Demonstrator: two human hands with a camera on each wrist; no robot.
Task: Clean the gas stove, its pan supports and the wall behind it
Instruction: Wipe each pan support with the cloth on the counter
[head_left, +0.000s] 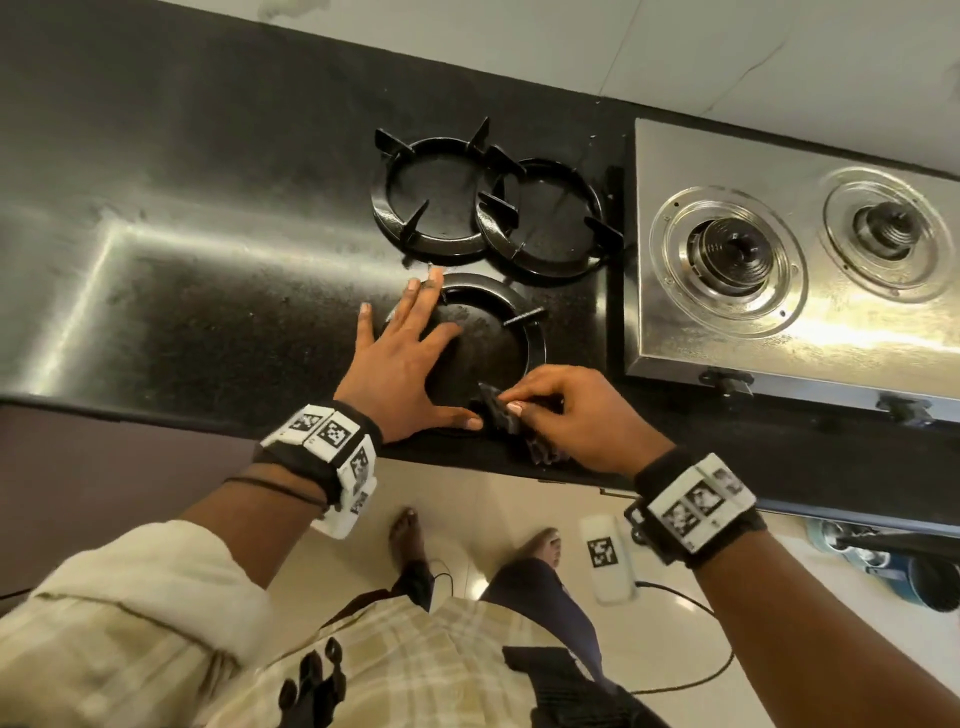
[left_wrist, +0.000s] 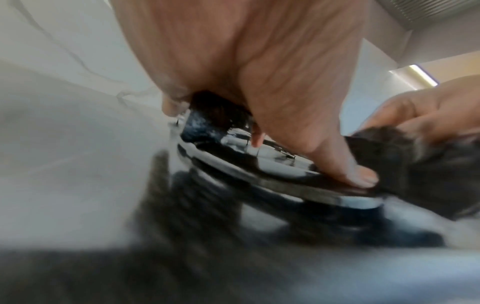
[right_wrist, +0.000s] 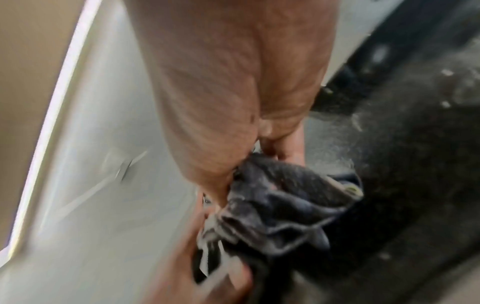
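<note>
Left hand (head_left: 400, 364) splayed flat steadies near pan support (head_left: 524, 332) on countertop (head_left: 208, 312); right hand (head_left: 566, 415) pinches dark cloth (head_left: 506, 421) at its rim; stove (head_left: 789, 322), wall (head_left: 519, 36) apparently pending.

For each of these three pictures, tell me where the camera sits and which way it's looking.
Head: worn on the head, looking down at the counter, three pan supports, stove; both forearms and feet show.
Left wrist: along the left hand, spread on the nearest pan support.
Right wrist: along the right hand, pinching a dark cloth.
All three share the cloth.
</note>
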